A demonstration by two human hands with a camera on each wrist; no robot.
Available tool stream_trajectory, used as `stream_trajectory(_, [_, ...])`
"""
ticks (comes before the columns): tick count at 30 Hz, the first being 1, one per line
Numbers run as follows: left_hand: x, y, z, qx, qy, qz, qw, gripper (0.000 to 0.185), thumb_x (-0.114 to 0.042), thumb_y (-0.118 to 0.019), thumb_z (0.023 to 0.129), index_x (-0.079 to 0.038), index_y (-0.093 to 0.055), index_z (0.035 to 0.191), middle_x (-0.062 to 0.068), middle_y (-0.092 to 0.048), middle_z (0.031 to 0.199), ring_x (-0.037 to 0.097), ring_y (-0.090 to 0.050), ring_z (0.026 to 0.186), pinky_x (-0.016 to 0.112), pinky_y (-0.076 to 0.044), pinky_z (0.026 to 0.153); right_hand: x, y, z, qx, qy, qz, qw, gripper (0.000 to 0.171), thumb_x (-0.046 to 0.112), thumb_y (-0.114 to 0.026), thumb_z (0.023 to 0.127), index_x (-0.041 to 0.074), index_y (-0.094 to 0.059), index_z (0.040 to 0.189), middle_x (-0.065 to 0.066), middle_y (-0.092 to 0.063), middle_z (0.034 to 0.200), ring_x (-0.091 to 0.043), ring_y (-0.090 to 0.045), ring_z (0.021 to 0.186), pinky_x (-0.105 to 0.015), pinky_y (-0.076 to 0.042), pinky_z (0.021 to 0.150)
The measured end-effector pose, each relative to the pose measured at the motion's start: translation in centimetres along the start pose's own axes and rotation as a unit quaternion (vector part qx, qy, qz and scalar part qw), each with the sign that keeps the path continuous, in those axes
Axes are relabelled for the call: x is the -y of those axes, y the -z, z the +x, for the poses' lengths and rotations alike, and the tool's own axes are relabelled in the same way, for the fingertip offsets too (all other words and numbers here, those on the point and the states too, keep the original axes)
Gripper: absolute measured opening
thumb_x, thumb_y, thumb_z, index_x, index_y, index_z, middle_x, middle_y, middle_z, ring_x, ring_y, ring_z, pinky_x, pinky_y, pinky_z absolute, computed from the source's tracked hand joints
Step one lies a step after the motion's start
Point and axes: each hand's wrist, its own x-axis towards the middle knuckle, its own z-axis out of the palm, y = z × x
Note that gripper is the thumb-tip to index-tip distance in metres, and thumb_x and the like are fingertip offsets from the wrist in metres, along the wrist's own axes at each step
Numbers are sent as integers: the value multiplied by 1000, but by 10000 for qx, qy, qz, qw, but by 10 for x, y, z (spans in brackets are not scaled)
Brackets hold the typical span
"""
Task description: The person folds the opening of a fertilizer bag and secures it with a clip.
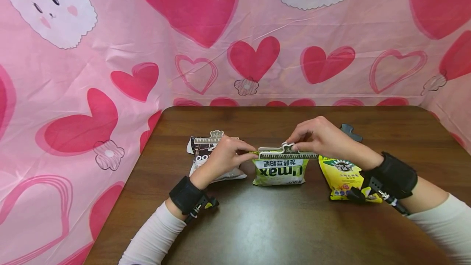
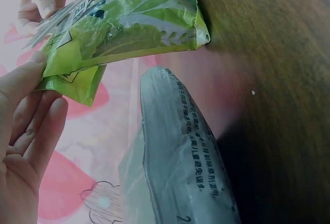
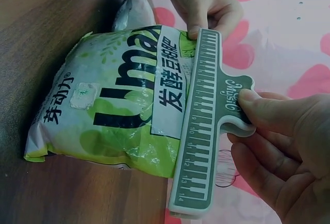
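A green and white fertilizer bag [image 1: 280,174] stands upright at the middle of the table, its folded top under a long piano-key bag clip [image 3: 198,126]. My right hand [image 1: 319,137] pinches the clip's handle between thumb and fingers. With thumb and fingertips my left hand [image 1: 231,153] pinches the folded top corner of the same bag; in the left wrist view that yellow-green corner [image 2: 77,87] sticks out past the fingers. Along the bag's top edge the clip spans nearly its whole width and reaches past it on the right.
Left of the green bag, a dark and white bag [image 1: 198,158] lies with a similar clip [image 1: 216,137] on its top. To the right lies a yellow bag [image 1: 340,177], with a dark clip-like object [image 1: 351,132] behind it. A pink heart-patterned cloth [image 1: 257,19] hangs behind the wooden table [image 1: 254,224].
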Motion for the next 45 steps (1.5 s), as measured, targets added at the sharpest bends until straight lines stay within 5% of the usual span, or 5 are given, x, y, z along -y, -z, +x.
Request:
stream_trajectory(9, [2,1,-1,-18,271,-410,9988,13,-17,-82,80,-10,-81,92,1,-77,81,1,-62,64,16,-50,57,0,-3,0,100,-100,37,9999,20,14,-80,81,23,-79,99,12,-74,90,1,-64,72,-24,-56,64])
stream_trajectory(21, [8,7,-6,427,553,-1132,9911,16,-13,-78,84,-10,-79,100,2,-76,87,1,-59,66,21,-51,59,4,-3,5,270,0,156,9995,19,12,-79,82,21,-78,99,12,-73,89,1,-65,74,-25,-58,68])
stream_trajectory(45, [6,8,-6,641,638,-1425,9857,21,-12,-78,83,-7,-78,103,6,-77,94,4,-69,78,23,-58,69,8,-5,7,466,-102,-7,9989,22,16,-79,83,19,-77,105,7,-75,97,-3,-66,79,-24,-57,72])
